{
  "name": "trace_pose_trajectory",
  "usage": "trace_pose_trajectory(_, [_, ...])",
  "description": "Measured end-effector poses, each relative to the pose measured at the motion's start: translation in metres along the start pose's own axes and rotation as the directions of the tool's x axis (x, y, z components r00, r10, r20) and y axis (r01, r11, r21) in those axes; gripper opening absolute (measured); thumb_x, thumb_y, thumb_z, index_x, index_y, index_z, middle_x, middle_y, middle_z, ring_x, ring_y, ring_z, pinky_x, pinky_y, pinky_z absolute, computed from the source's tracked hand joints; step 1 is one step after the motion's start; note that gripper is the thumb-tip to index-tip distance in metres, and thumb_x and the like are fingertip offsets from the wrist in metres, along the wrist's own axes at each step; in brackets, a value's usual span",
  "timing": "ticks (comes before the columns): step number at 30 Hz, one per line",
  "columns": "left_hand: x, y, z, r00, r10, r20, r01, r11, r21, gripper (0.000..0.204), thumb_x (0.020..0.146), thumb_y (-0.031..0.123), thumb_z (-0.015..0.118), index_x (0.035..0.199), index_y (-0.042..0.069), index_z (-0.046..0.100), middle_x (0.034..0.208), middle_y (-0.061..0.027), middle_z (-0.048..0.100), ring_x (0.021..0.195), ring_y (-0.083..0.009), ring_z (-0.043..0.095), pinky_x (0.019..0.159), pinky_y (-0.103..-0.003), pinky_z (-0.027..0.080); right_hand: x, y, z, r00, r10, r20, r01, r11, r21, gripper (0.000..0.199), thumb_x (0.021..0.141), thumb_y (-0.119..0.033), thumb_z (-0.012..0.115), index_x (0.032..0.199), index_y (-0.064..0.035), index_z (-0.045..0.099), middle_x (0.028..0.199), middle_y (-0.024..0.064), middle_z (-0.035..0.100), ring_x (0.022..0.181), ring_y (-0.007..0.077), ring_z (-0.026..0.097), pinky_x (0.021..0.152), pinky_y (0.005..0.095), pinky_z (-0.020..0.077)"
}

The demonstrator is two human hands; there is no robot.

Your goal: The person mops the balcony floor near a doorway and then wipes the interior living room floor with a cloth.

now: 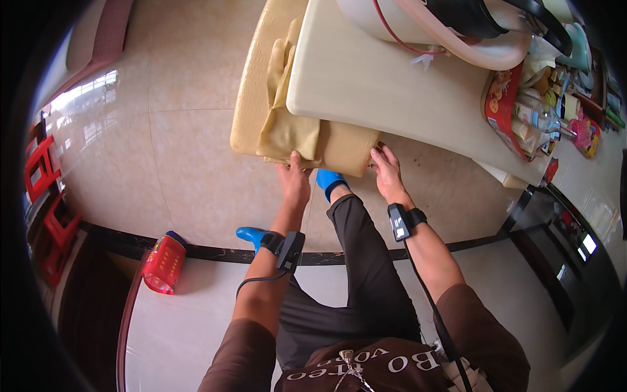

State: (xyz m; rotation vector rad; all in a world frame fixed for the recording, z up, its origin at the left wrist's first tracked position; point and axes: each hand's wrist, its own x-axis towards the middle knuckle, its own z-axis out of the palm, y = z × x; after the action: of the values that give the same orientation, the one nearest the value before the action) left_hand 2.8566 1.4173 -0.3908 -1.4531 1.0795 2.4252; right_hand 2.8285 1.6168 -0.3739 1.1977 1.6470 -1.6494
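A tan plastic stool (353, 147) with an embossed surface juts out from under a cream table (392, 85). On top of it lies a yellow rubber glove (290, 134), its cuff toward me and its fingers pointing away. My left hand (294, 179) is closed at the stool's near edge, thumb on top by the glove's cuff and fingers hidden below. At the stool's right corner my right hand (387, 171) grips the side, its fingers partly curled around it. Both wrists wear a black strapped device with a cable.
On the table stand a pale rounded appliance (372, 16) and a red carton (503, 95) beside bottles and packets. Red plastic stools (59, 222) are at the far left. A red packaged item (164, 262) lies by the dark floor border. My feet wear blue shoes (330, 183).
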Motion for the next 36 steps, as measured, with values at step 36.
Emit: trace_pose_trajectory(36, [-0.050,0.062,0.017,0.961,-0.044,0.273,-0.012,0.980,0.198,0.028,0.088,0.007,0.045,0.116,0.004,0.040,0.111,-0.0100,0.051,0.100,-0.0208,0.054,0.085,-0.037,0.047,-0.121,0.022,-0.035,0.940,0.064,0.336,-0.227,0.853,0.471,0.048,0.086,-0.012,0.052,0.127,0.0009,0.032,0.111,0.0139,0.054,0.103,0.0238,0.055,0.083,0.0354,0.0459])
